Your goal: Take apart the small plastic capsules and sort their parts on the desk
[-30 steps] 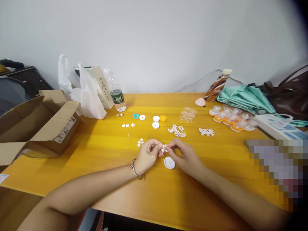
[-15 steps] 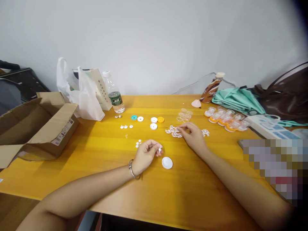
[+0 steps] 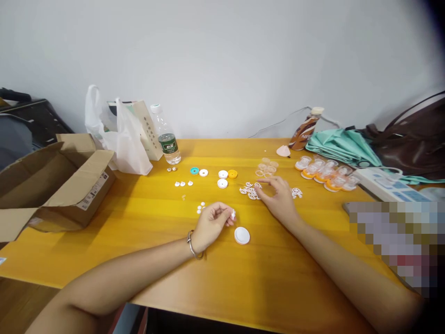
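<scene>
My left hand (image 3: 212,228) pinches a small white plastic part (image 3: 233,214) between thumb and fingertips, just above the table. Below and right of it lies a round white disc (image 3: 242,235). My right hand (image 3: 278,199) hovers at a pile of white openwork plastic pieces (image 3: 249,190), its thumb and forefinger apart with nothing visible between them. More such pieces (image 3: 296,192) lie to the right of that hand. Clear rings (image 3: 267,166) are grouped behind it. Several small white caps (image 3: 199,209) lie behind my left hand, partly hidden by it.
White discs (image 3: 222,183), an orange disc (image 3: 232,174) and a teal disc (image 3: 194,171) lie mid-table. A cardboard box (image 3: 86,190), plastic bag (image 3: 130,148) and water bottle (image 3: 169,144) stand left. Orange-and-clear assemblies (image 3: 333,181), a power strip (image 3: 378,185) and a brown bottle (image 3: 306,130) are right.
My right thumb and forefinger have spread apart over the white openwork pieces. My left hand still holds the small white part, turned slightly. The camera view has shifted a little.
</scene>
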The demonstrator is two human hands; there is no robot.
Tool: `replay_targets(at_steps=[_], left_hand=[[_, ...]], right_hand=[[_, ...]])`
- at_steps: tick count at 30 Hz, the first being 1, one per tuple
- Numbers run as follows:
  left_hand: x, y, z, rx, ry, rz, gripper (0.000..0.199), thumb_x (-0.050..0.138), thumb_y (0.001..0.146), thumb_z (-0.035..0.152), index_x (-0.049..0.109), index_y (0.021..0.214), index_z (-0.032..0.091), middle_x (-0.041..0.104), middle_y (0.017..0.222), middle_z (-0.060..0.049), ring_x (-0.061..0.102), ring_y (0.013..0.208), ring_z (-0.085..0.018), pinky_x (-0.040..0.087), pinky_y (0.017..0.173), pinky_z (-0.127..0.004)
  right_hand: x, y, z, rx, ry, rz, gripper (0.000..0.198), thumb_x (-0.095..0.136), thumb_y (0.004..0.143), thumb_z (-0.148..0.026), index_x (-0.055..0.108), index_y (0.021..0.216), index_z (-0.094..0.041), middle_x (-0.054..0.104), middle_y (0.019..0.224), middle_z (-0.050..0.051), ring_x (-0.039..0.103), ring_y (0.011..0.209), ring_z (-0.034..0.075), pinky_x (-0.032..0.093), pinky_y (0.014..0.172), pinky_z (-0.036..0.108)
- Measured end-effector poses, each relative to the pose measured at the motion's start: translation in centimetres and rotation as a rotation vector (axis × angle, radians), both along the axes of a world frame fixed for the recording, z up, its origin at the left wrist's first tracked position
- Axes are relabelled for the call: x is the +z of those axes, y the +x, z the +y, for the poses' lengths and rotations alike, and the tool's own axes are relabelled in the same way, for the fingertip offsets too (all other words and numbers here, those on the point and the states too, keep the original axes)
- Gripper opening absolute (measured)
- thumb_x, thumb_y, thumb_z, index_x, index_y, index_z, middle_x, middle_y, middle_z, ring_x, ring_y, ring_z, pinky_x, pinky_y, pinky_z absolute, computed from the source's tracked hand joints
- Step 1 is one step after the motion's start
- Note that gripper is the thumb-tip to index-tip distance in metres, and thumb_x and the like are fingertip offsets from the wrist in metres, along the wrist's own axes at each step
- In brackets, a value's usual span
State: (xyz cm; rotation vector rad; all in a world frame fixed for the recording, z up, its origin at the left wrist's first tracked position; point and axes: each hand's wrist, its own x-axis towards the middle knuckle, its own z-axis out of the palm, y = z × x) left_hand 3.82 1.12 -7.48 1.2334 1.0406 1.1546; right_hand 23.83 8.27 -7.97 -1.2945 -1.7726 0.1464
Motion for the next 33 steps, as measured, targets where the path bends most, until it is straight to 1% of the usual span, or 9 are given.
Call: replay_targets(at_steps=[5,7,11,15,20,23,28,30,33], left_hand=[[0.3,-0.1,-0.1,-0.003,-0.001,0.021,0.030,0.058,0.075,0.042,0.055,0.070,0.012,0.059,0.064,-0.001,0.053,0.056,-0.008,0.043,0.057,-0.020],[0.4,-0.1,-0.1,-0.011,0.011,0.033,0.030,0.058,0.075,0.042,0.054,0.069,0.013,0.057,0.060,0.000,0.051,0.054,-0.007,0.042,0.056,-0.019],[0.5,-0.1,-0.2,-0.060,0.009,0.044,0.031,0.057,0.076,0.043,0.053,0.066,0.013,0.053,0.057,0.002,0.049,0.052,-0.007,0.039,0.054,-0.019],[0.6,-0.1,-0.4,-0.135,-0.010,0.040,0.033,0.053,0.078,0.044,0.055,0.068,0.013,0.057,0.062,-0.001,0.050,0.055,-0.008,0.040,0.056,-0.020],[0.5,-0.1,-0.3,-0.152,0.003,0.045,0.033,0.053,0.079,0.045,0.054,0.072,0.012,0.058,0.065,-0.002,0.050,0.057,-0.008,0.040,0.058,-0.020],[0.4,-0.2,-0.3,-0.152,0.015,0.050,0.032,0.052,0.080,0.044,0.055,0.077,0.012,0.057,0.067,-0.002,0.051,0.059,-0.008,0.041,0.059,-0.020],[0.2,-0.3,-0.3,-0.176,0.029,0.078,0.031,0.052,0.081,0.042,0.056,0.083,0.011,0.057,0.069,-0.002,0.051,0.061,-0.008,0.042,0.062,-0.022],[0.1,-0.3,-0.3,-0.186,0.036,0.090,0.031,0.052,0.081,0.042,0.056,0.083,0.012,0.058,0.069,-0.003,0.051,0.062,-0.009,0.042,0.063,-0.022],[0.0,-0.3,-0.2,-0.190,0.048,0.105,0.029,0.052,0.081,0.041,0.056,0.085,0.012,0.058,0.070,-0.003,0.052,0.063,-0.009,0.043,0.064,-0.023]], right_hand=[[1.8,-2.2,-3.9,0.544,-0.027,-0.070,0.028,0.063,0.073,-0.037,0.059,0.098,-0.023,0.063,0.088,0.005,0.056,0.084,0.020,0.043,0.080,0.037],[1.8,-3.2,-5.2,0.634,-0.091,-0.061,0.026,0.062,0.075,-0.034,0.058,0.098,-0.023,0.063,0.083,0.004,0.057,0.080,0.018,0.044,0.076,0.034],[1.3,-4.6,-6.0,0.548,-0.278,0.149,0.015,0.056,0.079,-0.033,0.059,0.089,-0.022,0.060,0.073,0.001,0.055,0.068,0.014,0.045,0.066,0.028],[0.6,-4.5,-5.4,0.467,-0.439,0.352,0.020,0.059,0.075,-0.038,0.056,0.074,-0.018,0.056,0.065,-0.001,0.052,0.063,0.012,0.043,0.061,0.026],[0.1,-4.5,-5.0,0.479,-0.506,0.475,0.023,0.063,0.072,-0.039,0.054,0.070,-0.018,0.055,0.064,-0.002,0.051,0.061,0.011,0.042,0.060,0.025],[0.8,-4.1,-4.3,0.456,-0.506,0.526,0.026,0.066,0.067,-0.040,0.053,0.067,-0.018,0.057,0.066,-0.001,0.054,0.062,0.011,0.043,0.062,0.025],[3.8,0.9,-0.9,0.225,-0.442,0.539,0.033,0.073,0.057,-0.039,0.051,0.069,-0.019,0.060,0.060,-0.002,0.057,0.056,0.012,0.043,0.054,0.024],[4.7,4.1,0.5,0.076,-0.477,0.410,0.031,0.075,0.056,-0.034,0.055,0.074,-0.018,0.059,0.052,-0.003,0.054,0.048,0.012,0.040,0.048,0.023],[5.0,8.8,2.0,-0.062,-0.603,0.308,0.017,0.070,0.062,-0.025,0.058,0.069,-0.015,0.063,0.054,0.002,0.058,0.051,0.012,0.043,0.054,0.025]])
